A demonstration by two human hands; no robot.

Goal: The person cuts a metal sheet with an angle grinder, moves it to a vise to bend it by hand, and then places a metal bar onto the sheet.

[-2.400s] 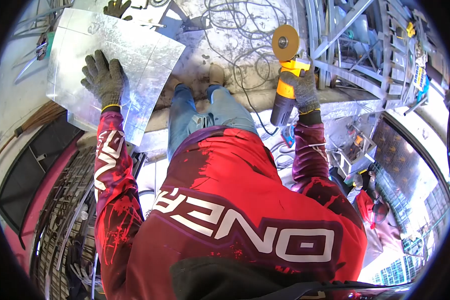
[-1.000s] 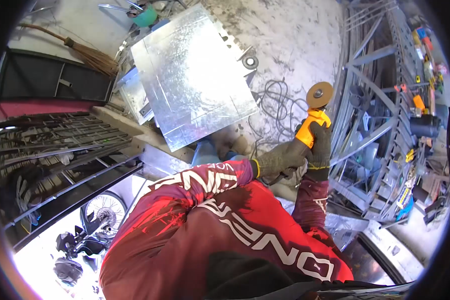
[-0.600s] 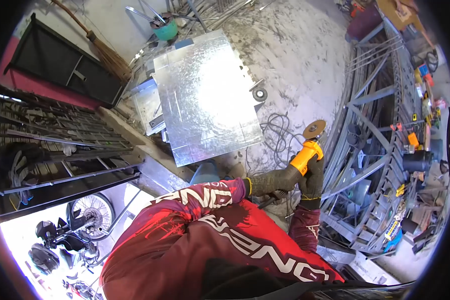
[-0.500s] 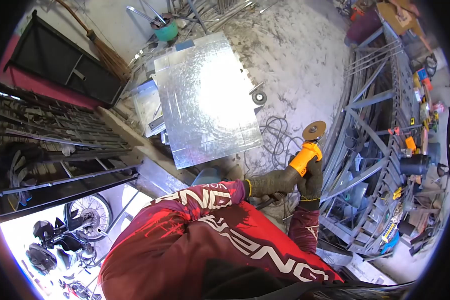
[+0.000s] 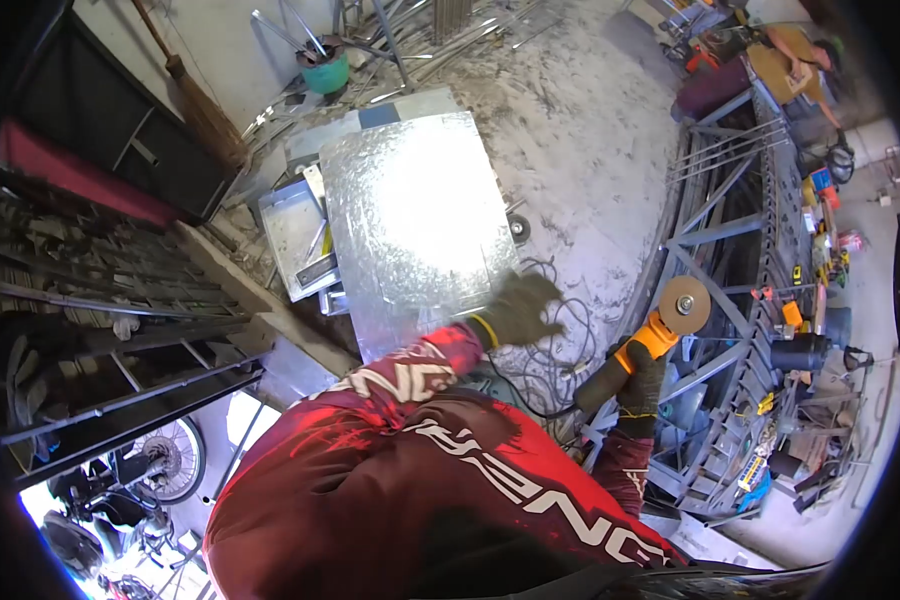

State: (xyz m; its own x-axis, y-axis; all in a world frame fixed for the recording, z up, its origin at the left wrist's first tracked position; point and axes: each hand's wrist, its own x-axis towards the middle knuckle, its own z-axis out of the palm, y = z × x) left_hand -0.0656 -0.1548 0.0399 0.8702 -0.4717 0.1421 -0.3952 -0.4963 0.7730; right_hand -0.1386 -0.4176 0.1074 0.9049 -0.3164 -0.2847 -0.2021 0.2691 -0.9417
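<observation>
My right hand [image 5: 642, 385], in a dark glove, is closed around an orange angle grinder [image 5: 652, 340]. The grinder's round brown disc [image 5: 684, 304] faces up at its far end, and its dark rear body points toward my left. A black cord trails from that rear end. My left hand [image 5: 522, 308], gloved too with a yellow cuff edge, reaches out with fingers spread, slightly blurred. It overlaps the near right corner of a shiny metal sheet [image 5: 370, 230] and is away from the grinder.
Tangled cable [image 5: 570, 345] lies on the floor beside the sheet, near a small dark wheel [image 5: 519, 228]. A shallow tray [image 5: 285, 235] sits left of the sheet. Metal frames [image 5: 715, 235] stand along the right, where another person [image 5: 785, 75] is at the far end.
My left hand has let go of the grinder and moved left toward the sheet. My right hand has carried the grinder right, its disc turned more to view. More shows around the sheet's far edge.
</observation>
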